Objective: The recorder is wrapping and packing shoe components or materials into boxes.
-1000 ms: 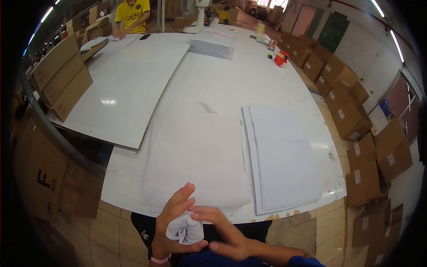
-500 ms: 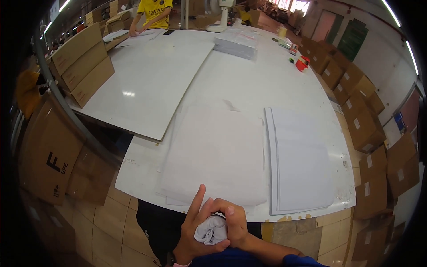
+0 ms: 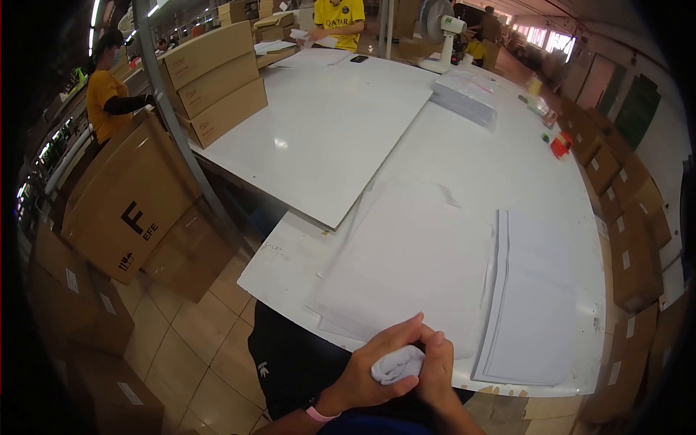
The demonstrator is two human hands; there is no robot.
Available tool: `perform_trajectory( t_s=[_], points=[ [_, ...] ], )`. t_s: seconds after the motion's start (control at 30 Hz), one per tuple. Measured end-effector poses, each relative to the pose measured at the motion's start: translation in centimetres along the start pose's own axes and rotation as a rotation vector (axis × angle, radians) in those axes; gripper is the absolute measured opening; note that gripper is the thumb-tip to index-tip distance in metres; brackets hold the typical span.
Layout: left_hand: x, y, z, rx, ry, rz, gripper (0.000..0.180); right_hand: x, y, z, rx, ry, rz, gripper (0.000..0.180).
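Between my two hands, close to my body at the table's near edge, is a crumpled roll of white paper (image 3: 398, 365). My left hand (image 3: 370, 373) curls around its left side, fingers closed over the far side. Against its right side presses my right hand (image 3: 436, 366), fingers bent and touching the left fingertips. Just beyond the hands lies a wide stack of thin white sheets (image 3: 413, 254). To its right is a folded stack of white paper (image 3: 533, 304).
A raised white board (image 3: 312, 138) covers the table's left part, with brown boxes (image 3: 225, 109) piled on it. A plastic-wrapped stack (image 3: 467, 98), a fan (image 3: 444, 43) and a red tape dispenser (image 3: 560, 145) stand farther off. Cartons (image 3: 138, 210) flank both sides. Two people in yellow work nearby.
The view has swung left, so the table sits farther right. My left fingers, earlier raised and spread, have closed around the paper roll. A person at the left has come into view.
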State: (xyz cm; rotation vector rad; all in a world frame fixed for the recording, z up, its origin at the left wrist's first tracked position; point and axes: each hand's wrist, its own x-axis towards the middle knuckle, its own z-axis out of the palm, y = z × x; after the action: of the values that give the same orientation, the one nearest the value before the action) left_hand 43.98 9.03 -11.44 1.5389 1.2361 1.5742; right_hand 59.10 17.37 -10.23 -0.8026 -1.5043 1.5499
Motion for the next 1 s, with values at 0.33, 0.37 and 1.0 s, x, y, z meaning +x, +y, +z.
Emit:
perform_trajectory(
  t_s=[0.33,0.37,1.0],
  points=[
    [-0.3,-1.8,-4.7,-0.108,-0.059,-0.149,0.096,6.5,-8.6,-9.0,-0.709,-0.279,-0.361,0.11],
    [0.3,-1.1,-5.0,0.129,0.013,-0.133,0.072,7.9,-7.9,-11.2,-0.503,0.095,-0.595,0.099],
    [-4.2,1.8,-7.6,0.381,0.326,-0.178,0.026,30.2,-21.3,3.8,-0.724,-0.456,-0.115,0.069]
  ],
)
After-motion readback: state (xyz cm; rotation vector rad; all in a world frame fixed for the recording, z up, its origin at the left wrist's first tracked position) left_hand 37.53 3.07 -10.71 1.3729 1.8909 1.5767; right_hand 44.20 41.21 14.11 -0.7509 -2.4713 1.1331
